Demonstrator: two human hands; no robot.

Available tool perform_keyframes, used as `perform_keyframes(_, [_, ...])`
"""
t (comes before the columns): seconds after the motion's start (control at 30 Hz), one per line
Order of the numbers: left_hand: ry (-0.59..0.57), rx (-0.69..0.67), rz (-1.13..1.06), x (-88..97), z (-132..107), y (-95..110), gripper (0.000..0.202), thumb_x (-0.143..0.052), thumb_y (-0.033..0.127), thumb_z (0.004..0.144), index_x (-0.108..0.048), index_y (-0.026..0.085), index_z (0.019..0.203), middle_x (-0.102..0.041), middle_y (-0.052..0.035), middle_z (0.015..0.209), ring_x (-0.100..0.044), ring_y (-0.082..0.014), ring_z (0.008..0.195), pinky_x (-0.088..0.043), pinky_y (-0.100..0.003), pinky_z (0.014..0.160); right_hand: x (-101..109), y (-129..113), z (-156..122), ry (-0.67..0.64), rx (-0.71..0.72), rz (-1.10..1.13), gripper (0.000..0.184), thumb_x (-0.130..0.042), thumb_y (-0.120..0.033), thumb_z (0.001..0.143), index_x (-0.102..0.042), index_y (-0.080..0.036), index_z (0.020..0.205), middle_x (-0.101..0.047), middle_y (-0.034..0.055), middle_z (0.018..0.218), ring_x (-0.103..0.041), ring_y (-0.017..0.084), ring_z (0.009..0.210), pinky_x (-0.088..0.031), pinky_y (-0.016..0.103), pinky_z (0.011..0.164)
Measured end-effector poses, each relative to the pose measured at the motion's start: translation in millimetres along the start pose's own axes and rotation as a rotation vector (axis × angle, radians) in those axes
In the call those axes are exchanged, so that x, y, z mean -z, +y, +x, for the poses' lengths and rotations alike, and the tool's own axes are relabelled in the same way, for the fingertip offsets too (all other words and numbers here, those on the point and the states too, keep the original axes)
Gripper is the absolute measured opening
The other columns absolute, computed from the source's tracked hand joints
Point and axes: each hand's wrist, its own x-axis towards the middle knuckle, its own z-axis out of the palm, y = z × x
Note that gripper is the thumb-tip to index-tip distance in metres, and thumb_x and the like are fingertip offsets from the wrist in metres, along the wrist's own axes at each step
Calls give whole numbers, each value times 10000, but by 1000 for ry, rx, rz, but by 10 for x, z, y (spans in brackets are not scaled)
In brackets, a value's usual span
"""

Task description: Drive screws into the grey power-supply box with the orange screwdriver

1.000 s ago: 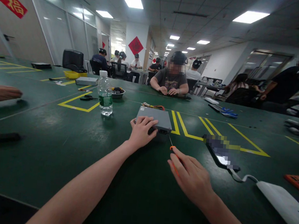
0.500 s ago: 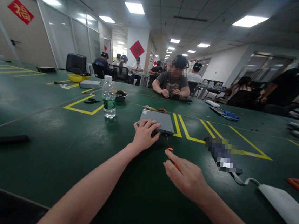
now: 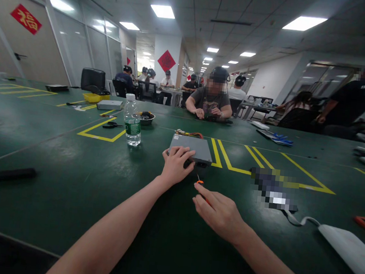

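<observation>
A grey metal computer power supply [image 3: 197, 146] lies flat on the green table, with coloured wires [image 3: 192, 134] at its far edge and a socket in its near face. My left hand [image 3: 177, 164] grips its near left part, fingers across the top and thumb by the front. My right hand [image 3: 218, 211] is closed around an orange-and-black screwdriver [image 3: 200, 182]. The thin shaft points toward the near face, and its tip appears a little short of the metal. Most of the handle is hidden by my fingers.
A water bottle [image 3: 133, 123] stands to the left, by a metal bowl [image 3: 147, 118] and black pliers [image 3: 112, 125]. At right are a pixelated dark object [image 3: 271, 188], a white cable and a white device [image 3: 348, 252]. A person [image 3: 210, 101] works across the table.
My right hand and the screwdriver have shifted left, and the tip has come away from the power supply's near face. My left hand and the power supply stay put.
</observation>
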Motion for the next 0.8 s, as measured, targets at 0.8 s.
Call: perform_keyframes(0.8, [-13,14,-2,-6,6,13,319,-557,361,793,-545,341,1111,-558,13,1210,-404,-241,1126,-258,-449,875,34,5,6,-28,-71,43,89,-456,-172,865,-538,-152,895,-633,145,1033,-630,152,786,-505,251,640])
